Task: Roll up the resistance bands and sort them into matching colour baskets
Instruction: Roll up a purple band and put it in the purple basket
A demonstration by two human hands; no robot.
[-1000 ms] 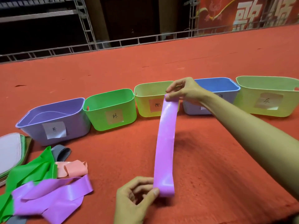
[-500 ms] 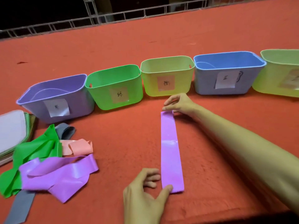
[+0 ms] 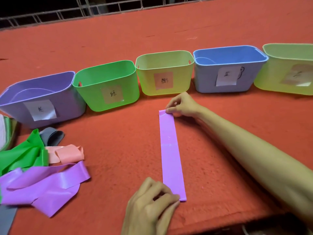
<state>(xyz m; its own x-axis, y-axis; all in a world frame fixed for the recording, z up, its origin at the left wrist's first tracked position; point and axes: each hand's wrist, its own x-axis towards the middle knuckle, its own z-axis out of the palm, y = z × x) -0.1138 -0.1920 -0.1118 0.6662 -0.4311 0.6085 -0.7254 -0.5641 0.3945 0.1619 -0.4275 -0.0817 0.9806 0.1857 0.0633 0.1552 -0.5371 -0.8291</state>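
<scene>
A purple resistance band (image 3: pixel 171 153) lies flat and straight on the red carpet, running away from me. My right hand (image 3: pixel 182 106) pinches its far end against the carpet. My left hand (image 3: pixel 152 206) pinches its near end, fingers curled. Behind it stands a row of labelled baskets: purple (image 3: pixel 67 106), green (image 3: pixel 94 95), yellow-green (image 3: pixel 147 83), blue (image 3: pixel 205 82) and a second yellow-green basket (image 3: pixel 264 82). A loose heap at the left holds another purple band (image 3: pixel 42 185), a green band (image 3: pixel 22 156), a pink band (image 3: pixel 67 154) and a grey band (image 3: pixel 52 135).
A white and green fabric item (image 3: pixel 5 131) lies at the left edge beside the heap. A grey strip (image 3: pixel 6 219) pokes in at the bottom left. A metal railing (image 3: pixel 84 11) runs along the carpet's far edge.
The purple band went from being held up stretched between my hands to lying flat on the carpet. Both hands came down with it and stay on its ends.
</scene>
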